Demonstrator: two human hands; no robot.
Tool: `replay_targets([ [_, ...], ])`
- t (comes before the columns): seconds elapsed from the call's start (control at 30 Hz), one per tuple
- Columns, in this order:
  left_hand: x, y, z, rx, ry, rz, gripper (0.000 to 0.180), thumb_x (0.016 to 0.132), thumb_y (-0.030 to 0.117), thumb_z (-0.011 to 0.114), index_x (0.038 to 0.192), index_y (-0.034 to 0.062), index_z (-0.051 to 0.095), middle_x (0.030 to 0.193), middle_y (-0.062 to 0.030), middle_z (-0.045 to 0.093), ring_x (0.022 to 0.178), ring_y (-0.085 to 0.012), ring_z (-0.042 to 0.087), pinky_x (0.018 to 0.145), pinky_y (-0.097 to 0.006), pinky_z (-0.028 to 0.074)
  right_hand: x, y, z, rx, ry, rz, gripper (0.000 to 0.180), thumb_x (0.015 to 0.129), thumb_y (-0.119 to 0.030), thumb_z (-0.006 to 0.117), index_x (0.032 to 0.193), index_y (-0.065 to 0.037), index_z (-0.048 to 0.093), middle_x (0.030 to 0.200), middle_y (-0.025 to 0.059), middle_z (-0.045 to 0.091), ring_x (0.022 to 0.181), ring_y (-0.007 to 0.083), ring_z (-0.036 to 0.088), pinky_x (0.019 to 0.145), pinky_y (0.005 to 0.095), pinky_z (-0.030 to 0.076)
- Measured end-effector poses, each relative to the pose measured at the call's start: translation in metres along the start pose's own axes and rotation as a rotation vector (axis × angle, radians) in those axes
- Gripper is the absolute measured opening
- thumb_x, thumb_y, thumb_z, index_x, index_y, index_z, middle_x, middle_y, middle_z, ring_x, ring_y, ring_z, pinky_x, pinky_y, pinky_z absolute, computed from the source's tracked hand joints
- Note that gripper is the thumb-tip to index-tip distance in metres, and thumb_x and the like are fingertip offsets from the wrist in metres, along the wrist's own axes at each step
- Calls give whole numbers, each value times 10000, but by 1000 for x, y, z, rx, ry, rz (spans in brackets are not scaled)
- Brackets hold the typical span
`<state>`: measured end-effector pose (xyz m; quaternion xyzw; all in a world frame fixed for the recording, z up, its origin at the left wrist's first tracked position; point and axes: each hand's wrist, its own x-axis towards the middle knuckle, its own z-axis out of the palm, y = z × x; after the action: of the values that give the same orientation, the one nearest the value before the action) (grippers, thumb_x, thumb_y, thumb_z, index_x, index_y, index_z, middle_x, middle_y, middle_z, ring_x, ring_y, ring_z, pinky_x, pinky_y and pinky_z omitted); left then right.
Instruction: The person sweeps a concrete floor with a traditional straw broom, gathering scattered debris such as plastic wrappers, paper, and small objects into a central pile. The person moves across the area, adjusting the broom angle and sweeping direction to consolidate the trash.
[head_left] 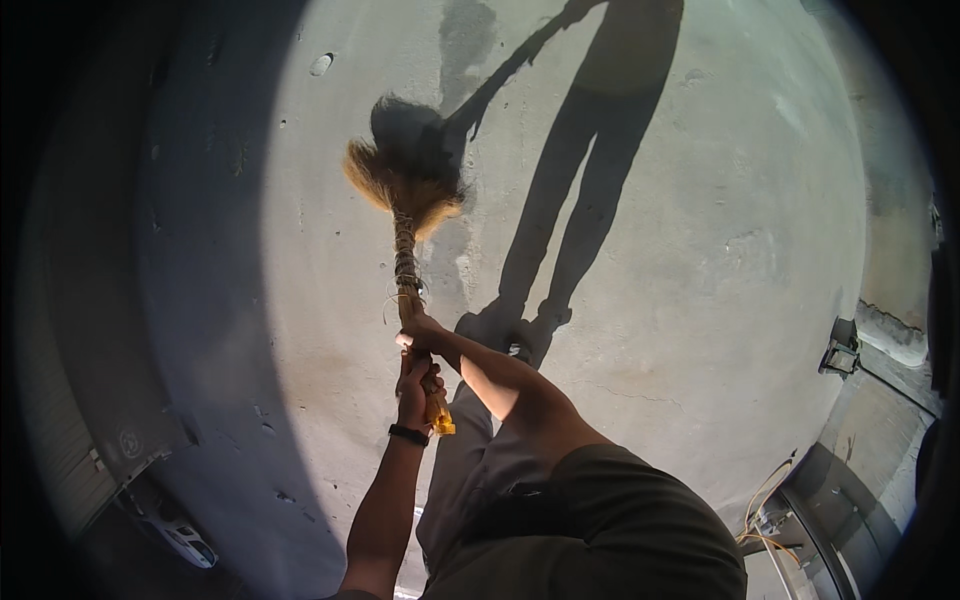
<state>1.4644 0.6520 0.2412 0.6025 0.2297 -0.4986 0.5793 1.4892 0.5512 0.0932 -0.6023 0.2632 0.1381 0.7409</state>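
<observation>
Both fists, left hand (413, 390) under right hand (420, 332), grip my broom (405, 190) mid-sweep across concrete floor (700, 250); next, I judge, a pull.

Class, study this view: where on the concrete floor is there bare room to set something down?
Bare concrete floor spreads right of the broom, up to the metal bracket. Bare too left of the bristles. Crowded: bottom right, cables.

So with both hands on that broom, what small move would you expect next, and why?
Probably a short sweeping pull of the broom back toward the feet. Both hands grip the handle, the right hand above the left hand, and the bristles are spread out ahead on the concrete floor, at the far end of a stroke as far as I can judge.
</observation>
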Motion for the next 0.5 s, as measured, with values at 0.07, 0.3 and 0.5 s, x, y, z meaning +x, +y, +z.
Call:
replay_targets([
  [0.07,-7,21,25,-21,-43,141,181,972,132,554,1144,162,508,795,-28,590,613,-105,553,533,-273,486,3,-38,-2,-19,35,-120,758,708,-236,714,1371,-40,403,987,227,655,936,376,624,806,417,504],
  [0.3,-39,50,142,132,-279,31,687,959,88,529,1520,185,144,852,-52,573,604,-137,552,529,-297,512,-90,-98,-128,127,316,132,1003,728,-232,734,1558,-82,191,1237,288,596,1147,391,604,962,404,470],
  [0.5,96,87,288,154,-709,-316,703,946,115,579,1523,228,193,813,-34,536,605,-120,522,526,-297,485,-88,-88,-336,173,843,417,898,759,-120,701,1496,-9,200,1114,217,585,881,321,650,713,404,558],
])
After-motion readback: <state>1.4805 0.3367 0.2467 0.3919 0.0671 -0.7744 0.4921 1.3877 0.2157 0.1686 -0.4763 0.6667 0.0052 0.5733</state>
